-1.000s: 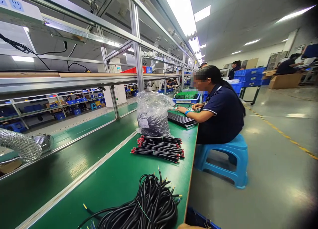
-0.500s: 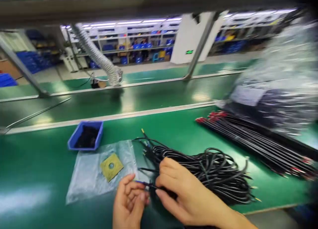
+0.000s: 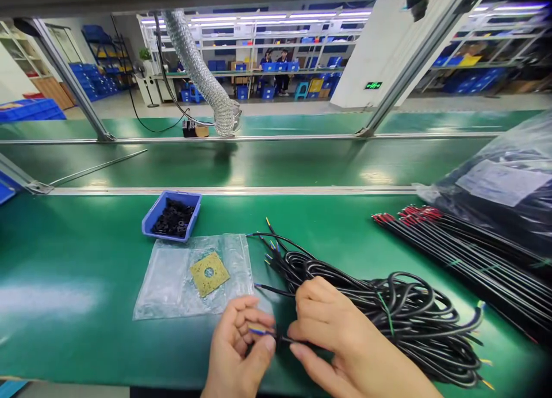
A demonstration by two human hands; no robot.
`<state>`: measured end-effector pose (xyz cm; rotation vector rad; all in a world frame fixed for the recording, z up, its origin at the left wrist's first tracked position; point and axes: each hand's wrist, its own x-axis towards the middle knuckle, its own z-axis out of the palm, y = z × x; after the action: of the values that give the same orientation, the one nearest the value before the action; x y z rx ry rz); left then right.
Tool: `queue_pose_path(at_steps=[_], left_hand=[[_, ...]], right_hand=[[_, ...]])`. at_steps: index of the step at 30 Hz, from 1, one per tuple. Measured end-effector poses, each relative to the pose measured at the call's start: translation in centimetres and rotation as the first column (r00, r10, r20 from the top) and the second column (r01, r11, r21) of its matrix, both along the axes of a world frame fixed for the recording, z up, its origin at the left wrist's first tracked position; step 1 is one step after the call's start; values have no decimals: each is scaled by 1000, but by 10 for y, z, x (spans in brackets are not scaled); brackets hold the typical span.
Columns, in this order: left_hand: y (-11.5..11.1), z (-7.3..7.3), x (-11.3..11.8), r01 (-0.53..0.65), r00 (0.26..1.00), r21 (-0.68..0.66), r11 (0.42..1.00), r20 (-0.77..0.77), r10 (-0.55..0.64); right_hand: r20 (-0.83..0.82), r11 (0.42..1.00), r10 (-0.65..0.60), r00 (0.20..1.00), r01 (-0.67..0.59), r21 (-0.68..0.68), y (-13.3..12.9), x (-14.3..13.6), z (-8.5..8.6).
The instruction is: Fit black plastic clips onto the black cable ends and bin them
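Note:
Near the front of the green workbench, my left hand [image 3: 241, 346] pinches the end of a black cable between thumb and fingers. The cable's coloured wire ends [image 3: 257, 330], blue and yellowish, stick out over those fingers. My right hand [image 3: 340, 335] is closed on the black cable just to the right. Between the two hands a small dark piece [image 3: 279, 339] sits at the cable; its exact shape is too small to make out. Behind and right of my right hand lies a tied bundle of black cables [image 3: 414, 312] with bare coloured wire ends.
A blue bin [image 3: 192, 217] holds small black ring-like parts. In front of it lies a clear plastic bag [image 3: 161, 286] with a yellow square sponge [image 3: 222, 271] on it. Straight black cables with red ends [image 3: 431, 242] and a large bagged bundle [image 3: 504, 182] occupy the right side.
The whole view has shifted and become sharper. My left thumb has come up against the cable end, where it was lower and apart before. My right hand keeps its pinch.

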<state>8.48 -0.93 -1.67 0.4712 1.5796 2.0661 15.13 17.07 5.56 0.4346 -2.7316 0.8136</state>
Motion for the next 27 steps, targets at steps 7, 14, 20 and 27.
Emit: queue_pose_path(at_steps=[7, 14, 20, 27], left_hand=[[6, -9, 2, 392, 601, -285, 875, -640, -478], [4, -13, 5, 294, 687, -275, 915, -605, -403], [3, 5, 2, 144, 846, -256, 956, -470, -253], [3, 7, 2, 148, 854, -204, 968, -467, -229]], right_hand=[[-229, 992, -126, 965, 120, -39, 9, -3, 13], [-224, 791, -330, 917, 398, 464, -7, -16, -11], [-271, 847, -261, 926, 354, 397, -10, -1, -10], [-95, 940, -157, 983, 178, 292, -10, 11, -2]])
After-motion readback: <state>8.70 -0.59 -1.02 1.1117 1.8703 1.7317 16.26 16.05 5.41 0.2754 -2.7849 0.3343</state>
